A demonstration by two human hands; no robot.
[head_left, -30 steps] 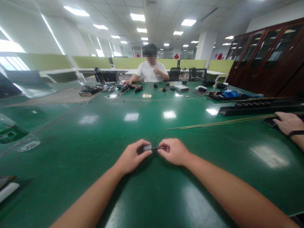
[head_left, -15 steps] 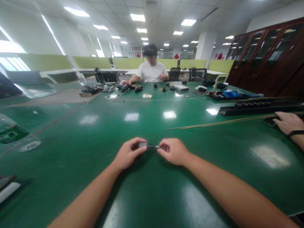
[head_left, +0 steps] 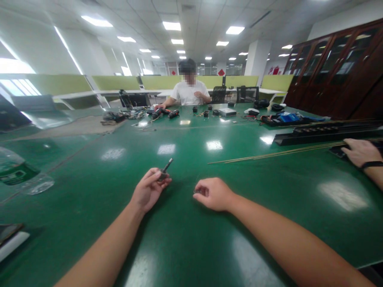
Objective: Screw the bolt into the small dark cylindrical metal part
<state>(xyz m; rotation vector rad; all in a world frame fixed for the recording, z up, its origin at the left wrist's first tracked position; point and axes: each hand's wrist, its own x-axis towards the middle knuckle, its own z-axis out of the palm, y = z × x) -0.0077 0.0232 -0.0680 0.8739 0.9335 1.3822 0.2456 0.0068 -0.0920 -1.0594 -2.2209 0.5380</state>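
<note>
My left hand (head_left: 150, 189) is closed round the base of a small metal part with a dark shaft (head_left: 167, 165). The shaft points up and to the right and has a pale tip. To the right, my right hand (head_left: 214, 194) is held low over the green table (head_left: 179, 231), its fingers curled together. A tiny dark piece sits between its thumb and forefinger, too small to name. The two hands are apart.
Thin brass rods (head_left: 257, 156) and a black rail (head_left: 299, 137) lie at the right, near another person's hand (head_left: 363, 153). A plastic bottle (head_left: 20, 173) is at the left. Power tools (head_left: 161, 113) lie before a seated person (head_left: 190, 91) across the table.
My hands have moved apart. My left hand has shifted left and tilted the shafted part upward, and its shaft has come away from my right hand.
</note>
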